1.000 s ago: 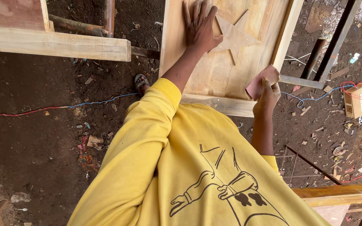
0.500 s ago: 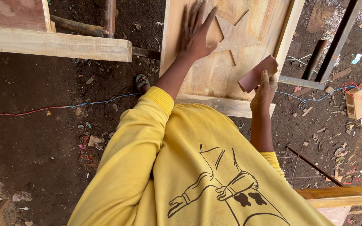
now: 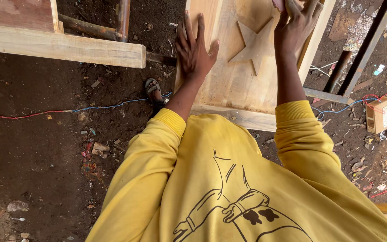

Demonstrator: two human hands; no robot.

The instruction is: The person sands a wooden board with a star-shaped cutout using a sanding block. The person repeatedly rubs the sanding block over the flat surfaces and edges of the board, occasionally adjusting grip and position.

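Note:
A pale wooden panel (image 3: 234, 85) with a raised star (image 3: 252, 45) lies in front of me. My left hand (image 3: 194, 47) rests flat on the panel's left edge with its fingers spread and nothing in it. My right hand (image 3: 295, 24) reaches across the upper right of the panel beside the star. It presses a reddish piece of sandpaper (image 3: 277, 3), which is mostly cut off by the top edge of the view. Both of my arms are in yellow sleeves.
A thick wooden beam (image 3: 63, 47) crosses the upper left, with a rusty pipe (image 3: 124, 18) behind it. A sandalled foot (image 3: 153, 91) stands on the dirt floor by a red and blue wire (image 3: 68, 111). A small cardboard box (image 3: 380, 115) and wood scraps lie at the right.
My right hand has swung with the sandpaper from the panel's lower right corner up to its top right. My left hand has slid down and left along the panel's edge.

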